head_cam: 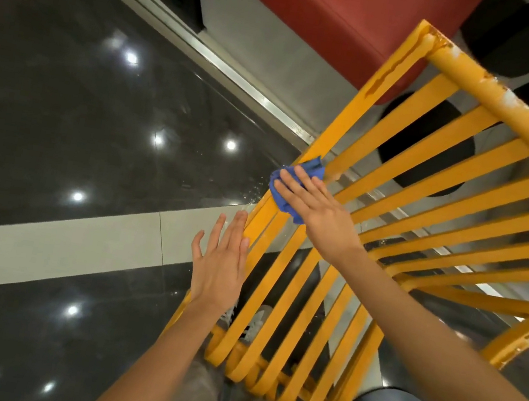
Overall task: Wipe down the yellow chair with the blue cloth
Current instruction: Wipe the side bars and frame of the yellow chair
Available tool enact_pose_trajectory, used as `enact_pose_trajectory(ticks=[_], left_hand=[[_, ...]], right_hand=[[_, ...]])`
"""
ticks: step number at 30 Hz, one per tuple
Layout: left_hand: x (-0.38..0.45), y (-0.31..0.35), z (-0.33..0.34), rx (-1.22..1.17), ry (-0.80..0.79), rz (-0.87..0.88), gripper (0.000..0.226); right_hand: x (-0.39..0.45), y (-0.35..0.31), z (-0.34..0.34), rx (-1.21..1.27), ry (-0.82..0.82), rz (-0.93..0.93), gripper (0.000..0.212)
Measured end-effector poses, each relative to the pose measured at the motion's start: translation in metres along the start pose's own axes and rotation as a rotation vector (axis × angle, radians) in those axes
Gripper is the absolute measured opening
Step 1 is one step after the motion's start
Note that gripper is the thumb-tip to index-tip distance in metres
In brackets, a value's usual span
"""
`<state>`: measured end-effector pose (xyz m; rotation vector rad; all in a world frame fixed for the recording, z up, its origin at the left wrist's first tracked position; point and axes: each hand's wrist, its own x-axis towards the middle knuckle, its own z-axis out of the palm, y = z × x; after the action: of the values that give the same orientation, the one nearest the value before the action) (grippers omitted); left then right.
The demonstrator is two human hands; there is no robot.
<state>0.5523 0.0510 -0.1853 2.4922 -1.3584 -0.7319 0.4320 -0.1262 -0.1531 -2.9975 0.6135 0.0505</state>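
Observation:
The yellow chair (391, 199) is a slatted metal frame with chipped paint, filling the right half of the view. A crumpled blue cloth (288, 183) lies on the chair's left edge slats. My right hand (319, 209) presses flat on the cloth, fingers stretched out over it. My left hand (220, 262) is open, fingers spread, its fingertips resting against the outer side of the chair's left rail, just below the cloth.
A red padded seat (337, 14) stands beyond the chair's top. Round black table bases (427, 146) show through the slats. Glossy dark floor tiles (84, 85) with a pale strip (76, 240) lie to the left. My legs and shoes are under the chair.

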Motion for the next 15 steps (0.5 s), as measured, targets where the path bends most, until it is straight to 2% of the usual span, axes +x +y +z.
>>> enact_pose_trajectory(ticks=[3, 7, 12, 15], left_hand=[[0.0, 0.0, 0.0, -0.016, -0.003, -0.012, 0.062], [0.0, 0.001, -0.001, -0.035, 0.018, -0.014, 0.056], [0.0, 0.0, -0.002, -0.039, 0.006, -0.022, 0.053], [0.0, 0.001, -0.003, -0.046, -0.004, -0.025, 0.051]], right_hand=[[0.01, 0.029, -0.018, -0.066, 0.045, 0.067, 0.071], [0.033, 0.04, -0.03, -0.175, 0.153, 0.209, 0.067], [0.024, 0.053, -0.047, -0.355, 0.109, 0.132, 0.061], [0.049, 0.081, -0.083, -0.399, 0.317, 0.31, 0.054]])
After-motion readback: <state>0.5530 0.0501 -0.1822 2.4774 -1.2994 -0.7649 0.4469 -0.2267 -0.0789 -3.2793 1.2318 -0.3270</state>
